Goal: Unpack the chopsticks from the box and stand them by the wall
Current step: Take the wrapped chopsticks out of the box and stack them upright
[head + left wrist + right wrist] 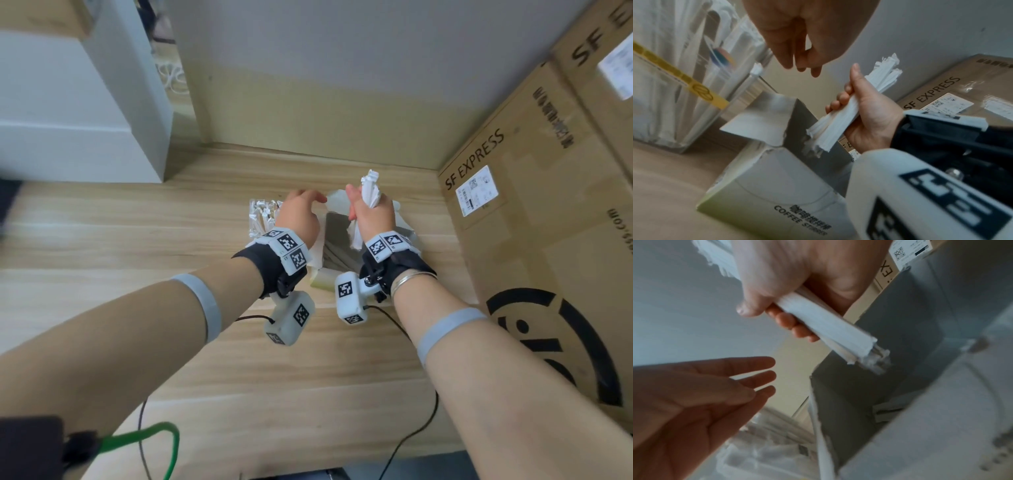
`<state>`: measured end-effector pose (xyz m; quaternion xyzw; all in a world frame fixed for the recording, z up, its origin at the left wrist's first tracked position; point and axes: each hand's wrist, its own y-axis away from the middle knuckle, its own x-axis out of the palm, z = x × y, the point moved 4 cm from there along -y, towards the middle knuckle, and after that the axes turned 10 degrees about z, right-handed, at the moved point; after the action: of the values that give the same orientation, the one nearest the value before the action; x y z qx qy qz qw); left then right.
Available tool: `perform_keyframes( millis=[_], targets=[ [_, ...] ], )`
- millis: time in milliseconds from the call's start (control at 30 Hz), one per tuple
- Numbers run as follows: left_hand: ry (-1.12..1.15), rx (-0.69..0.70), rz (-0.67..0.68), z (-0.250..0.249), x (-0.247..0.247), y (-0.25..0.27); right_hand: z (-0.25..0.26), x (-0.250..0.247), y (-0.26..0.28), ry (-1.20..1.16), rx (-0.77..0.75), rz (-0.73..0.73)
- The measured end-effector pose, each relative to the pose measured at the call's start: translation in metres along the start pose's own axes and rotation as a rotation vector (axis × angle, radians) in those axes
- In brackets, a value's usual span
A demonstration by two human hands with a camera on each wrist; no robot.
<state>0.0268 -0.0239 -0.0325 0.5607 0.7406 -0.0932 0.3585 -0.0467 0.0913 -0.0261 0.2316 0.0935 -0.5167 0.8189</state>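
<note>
My right hand (pixel 363 214) grips a bundle of white paper-wrapped chopsticks (pixel 370 188), held upright just above the open white box (pixel 337 240). In the left wrist view the bundle (pixel 838 120) is clamped between thumb and curled fingers of the right hand (pixel 865 113), with its lower end over the box (pixel 777 170), which is printed "COFFEE STIRRER". My left hand (pixel 306 202) hovers open beside the bundle, fingers relaxed and holding nothing; the right wrist view shows the left hand (pixel 715 391) palm-up below the bundle (pixel 828 326). A few wrapped sticks lie inside the box (pixel 888 410).
A clear container (pixel 262 216) of white wrapped sticks stands left of the box, near the wall (pixel 342 85); it has a yellow band (pixel 674 76). Large SF Express cartons (pixel 534 212) stand to the right. A white cabinet (pixel 85 120) stands at the left. Wood surface (pixel 274 377) lies in front.
</note>
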Motion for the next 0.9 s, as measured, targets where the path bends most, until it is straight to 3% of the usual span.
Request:
perform_keyframes(
  millis=[133, 200, 300, 433, 900],
  targets=[
    [-0.129, -0.006, -0.102, 0.011, -0.018, -0.002, 0.019, 0.014, -0.006, -0.035, -0.065, -0.025],
    [-0.243, -0.137, -0.048, 0.024, -0.023, -0.004, 0.029, 0.024, -0.007, -0.048, -0.103, -0.019],
    [-0.184, -0.317, 0.043, 0.045, -0.029, -0.004, 0.043, 0.040, -0.008, -0.059, -0.151, 0.010],
    [-0.038, -0.271, 0.073, 0.055, -0.034, -0.005, 0.064, 0.057, -0.006, -0.041, -0.204, 0.042],
    [-0.127, -0.230, 0.095, 0.061, -0.049, -0.012, 0.090, 0.089, 0.009, -0.292, -0.218, 0.177]
  ],
)
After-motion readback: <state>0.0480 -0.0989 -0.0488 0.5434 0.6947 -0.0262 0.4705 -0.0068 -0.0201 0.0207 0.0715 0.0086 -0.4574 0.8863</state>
